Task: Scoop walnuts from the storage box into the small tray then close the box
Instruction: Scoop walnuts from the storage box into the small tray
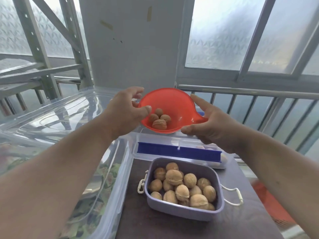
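Observation:
Both my hands hold a red scoop (pixel 174 104) up in the air, above the far side of the table. My left hand (pixel 126 111) pinches its left rim, thumb inside the edge. My right hand (pixel 207 125) grips the short handle on the right. Several walnuts (pixel 159 119) lie in the scoop's bottom. Below and nearer to me a small lilac tray (pixel 183 209) sits on the dark table, heaped with walnuts (pixel 183 185). Behind it stands the clear storage box (pixel 179 140) with a blue latch (pixel 177 151); a few walnuts show through its right wall.
A big clear plastic lid or bin (pixel 57 121) leans at the left, its edge right next to the table. White cord loops (pixel 233 195) hang off the tray's sides. A metal railing (pixel 259 100) and frosted windows close the back. Something orange (pixel 272 202) lies at the right.

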`<state>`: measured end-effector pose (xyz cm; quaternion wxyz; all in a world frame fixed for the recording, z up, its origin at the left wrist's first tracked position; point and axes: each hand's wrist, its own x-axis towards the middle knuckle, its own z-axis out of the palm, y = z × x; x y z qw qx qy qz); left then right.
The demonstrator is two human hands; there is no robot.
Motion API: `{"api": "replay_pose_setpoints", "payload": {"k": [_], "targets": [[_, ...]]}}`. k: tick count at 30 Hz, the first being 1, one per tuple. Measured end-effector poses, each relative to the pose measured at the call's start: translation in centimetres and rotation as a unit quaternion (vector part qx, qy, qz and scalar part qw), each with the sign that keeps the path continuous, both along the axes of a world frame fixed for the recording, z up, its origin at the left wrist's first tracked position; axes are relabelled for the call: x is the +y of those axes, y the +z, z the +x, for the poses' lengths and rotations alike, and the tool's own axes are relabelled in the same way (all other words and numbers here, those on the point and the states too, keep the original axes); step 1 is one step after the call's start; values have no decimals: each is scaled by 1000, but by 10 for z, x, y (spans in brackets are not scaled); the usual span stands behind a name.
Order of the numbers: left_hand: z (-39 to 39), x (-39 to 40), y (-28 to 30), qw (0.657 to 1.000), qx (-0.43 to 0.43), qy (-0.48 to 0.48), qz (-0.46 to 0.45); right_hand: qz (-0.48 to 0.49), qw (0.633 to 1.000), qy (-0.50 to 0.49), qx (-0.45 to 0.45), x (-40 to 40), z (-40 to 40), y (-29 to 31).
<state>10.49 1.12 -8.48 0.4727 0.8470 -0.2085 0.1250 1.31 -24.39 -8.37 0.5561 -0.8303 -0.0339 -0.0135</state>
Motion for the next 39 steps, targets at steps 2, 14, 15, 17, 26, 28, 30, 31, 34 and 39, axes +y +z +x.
{"api": "replay_pose_setpoints", "payload": {"k": [2, 14, 15, 17, 26, 28, 30, 31, 34, 39], "targets": [[-1, 0, 1, 1000, -15, 6, -20, 1, 1000, 0, 6, -3, -10, 3], [-12, -2, 0, 992, 8, -112, -57, -4, 1000, 13, 12, -15, -71, 13], [-14, -2, 0, 991, 12, -127, -49, -15, 1000, 7, 17, -17, -74, 12], [-16, -2, 0, 987, 22, -155, -31, -44, 999, -8, 19, -19, -80, 11], [-21, -5, -3, 972, 71, -221, 27, -85, 996, 6, -28, -27, -104, -2], [-23, -6, -3, 969, 81, -228, 42, -104, 994, 11, -39, -26, -107, -4], [-24, -6, -3, 965, 89, -239, 56, -123, 991, 18, -46, -25, -110, -6], [-24, -6, -3, 963, 94, -246, 59, -130, 990, 19, -52, -25, -112, -7], [-24, -5, -4, 956, 115, -265, 57, -148, 986, 19, -75, -25, -116, -10], [-26, -5, -4, 944, 122, -299, 70, -171, 981, 11, -92, -24, -122, -16]]}}
